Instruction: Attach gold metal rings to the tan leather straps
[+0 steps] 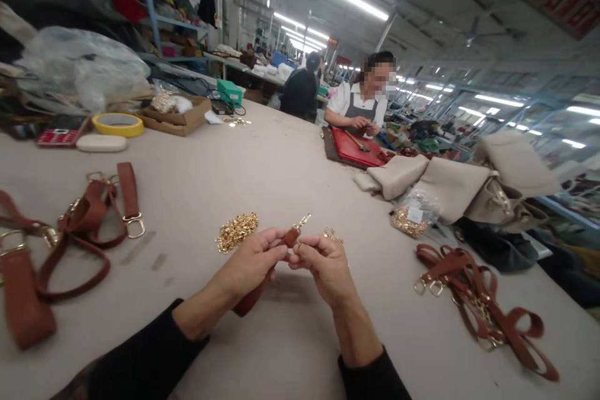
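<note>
Over the middle of the table, my left hand (255, 259) is closed on a brown leather strap (291, 237), whose other end hangs below the palm. A gold clasp (304, 221) sticks up from the strap's held end. My right hand (325, 265) meets the left at that end, fingers pinched together; whatever small piece they hold is hidden. Just beyond my left hand lies a heap of gold chain (237, 231). Small gold hardware pieces (334, 236) are scattered behind my right hand.
Brown straps with gold buckles lie at left (79, 231) and right (482, 300). Beige bags (450, 184) and a bag of gold fittings (410, 219) sit at right. Yellow tape (117, 124) and a cardboard box (180, 120) stand back left. A co-worker (359, 106) works across the table.
</note>
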`<move>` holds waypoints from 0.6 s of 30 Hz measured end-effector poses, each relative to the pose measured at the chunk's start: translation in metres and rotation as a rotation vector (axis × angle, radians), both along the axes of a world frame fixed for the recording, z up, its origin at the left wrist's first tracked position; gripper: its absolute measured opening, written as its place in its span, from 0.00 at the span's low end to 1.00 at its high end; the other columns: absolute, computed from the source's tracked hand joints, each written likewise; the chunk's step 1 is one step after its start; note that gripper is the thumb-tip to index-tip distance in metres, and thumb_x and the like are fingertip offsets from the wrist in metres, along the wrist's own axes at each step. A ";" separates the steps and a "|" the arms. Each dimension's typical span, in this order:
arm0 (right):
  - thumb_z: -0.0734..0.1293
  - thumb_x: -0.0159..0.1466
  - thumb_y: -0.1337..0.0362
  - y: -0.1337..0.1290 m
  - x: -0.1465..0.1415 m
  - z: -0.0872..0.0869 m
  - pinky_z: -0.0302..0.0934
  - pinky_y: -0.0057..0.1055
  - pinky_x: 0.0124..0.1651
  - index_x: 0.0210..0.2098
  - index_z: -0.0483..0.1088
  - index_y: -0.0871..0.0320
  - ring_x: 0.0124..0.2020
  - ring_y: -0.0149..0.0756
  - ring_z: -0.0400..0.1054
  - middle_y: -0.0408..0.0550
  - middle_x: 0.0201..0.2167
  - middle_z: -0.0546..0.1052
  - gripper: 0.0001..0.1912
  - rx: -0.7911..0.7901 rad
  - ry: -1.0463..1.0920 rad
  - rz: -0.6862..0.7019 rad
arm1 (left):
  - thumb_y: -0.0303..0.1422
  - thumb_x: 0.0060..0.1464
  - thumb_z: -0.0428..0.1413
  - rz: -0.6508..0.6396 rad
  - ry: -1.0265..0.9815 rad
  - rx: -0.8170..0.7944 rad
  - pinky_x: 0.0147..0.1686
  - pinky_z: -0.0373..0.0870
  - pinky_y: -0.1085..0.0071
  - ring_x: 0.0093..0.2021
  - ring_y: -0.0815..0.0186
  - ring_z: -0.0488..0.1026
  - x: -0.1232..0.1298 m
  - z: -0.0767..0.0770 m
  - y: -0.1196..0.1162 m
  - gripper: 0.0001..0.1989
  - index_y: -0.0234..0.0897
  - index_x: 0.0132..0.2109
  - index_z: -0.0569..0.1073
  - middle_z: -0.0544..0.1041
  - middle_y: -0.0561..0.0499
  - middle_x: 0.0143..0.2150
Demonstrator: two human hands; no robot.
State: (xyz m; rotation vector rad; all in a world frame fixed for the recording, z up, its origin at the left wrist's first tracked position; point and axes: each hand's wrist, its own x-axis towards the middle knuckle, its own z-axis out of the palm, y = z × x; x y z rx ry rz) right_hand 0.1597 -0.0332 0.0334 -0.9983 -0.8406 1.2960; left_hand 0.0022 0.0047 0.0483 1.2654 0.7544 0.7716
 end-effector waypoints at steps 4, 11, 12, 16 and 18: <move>0.77 0.50 0.63 0.000 -0.001 0.002 0.72 0.30 0.28 0.30 0.76 0.60 0.24 0.33 0.74 0.45 0.24 0.79 0.11 -0.028 -0.042 -0.005 | 0.33 0.56 0.53 -0.019 0.010 0.018 0.20 0.60 0.80 0.30 0.70 0.71 0.001 -0.002 -0.006 0.18 0.36 0.53 0.72 0.78 0.50 0.38; 0.75 0.52 0.62 0.000 -0.003 0.002 0.69 0.27 0.28 0.29 0.77 0.61 0.22 0.29 0.71 0.44 0.20 0.77 0.09 -0.033 -0.148 0.057 | 0.33 0.56 0.51 -0.026 0.135 0.063 0.19 0.60 0.80 0.28 0.70 0.69 -0.003 0.005 -0.010 0.18 0.36 0.52 0.73 0.78 0.51 0.36; 0.75 0.51 0.62 0.000 -0.005 0.003 0.68 0.26 0.28 0.28 0.77 0.61 0.21 0.29 0.70 0.44 0.20 0.77 0.09 -0.037 -0.160 0.052 | 0.34 0.57 0.51 -0.032 0.150 0.085 0.19 0.61 0.80 0.29 0.69 0.70 -0.005 0.005 -0.011 0.18 0.37 0.53 0.73 0.78 0.51 0.36; 0.76 0.46 0.63 0.000 -0.016 0.004 0.65 0.24 0.26 0.23 0.75 0.62 0.18 0.28 0.68 0.43 0.17 0.76 0.09 -0.053 -0.156 0.036 | 0.38 0.56 0.52 0.004 0.179 0.185 0.37 0.72 0.74 0.43 0.60 0.74 -0.012 -0.010 -0.008 0.16 0.43 0.50 0.77 0.80 0.51 0.41; 0.76 0.44 0.63 0.004 -0.019 0.002 0.65 0.25 0.25 0.21 0.74 0.62 0.17 0.28 0.68 0.44 0.16 0.75 0.10 -0.044 -0.143 0.010 | 0.42 0.52 0.56 0.038 0.183 0.213 0.45 0.73 0.70 0.49 0.55 0.74 -0.012 -0.022 0.000 0.15 0.46 0.45 0.79 0.81 0.52 0.43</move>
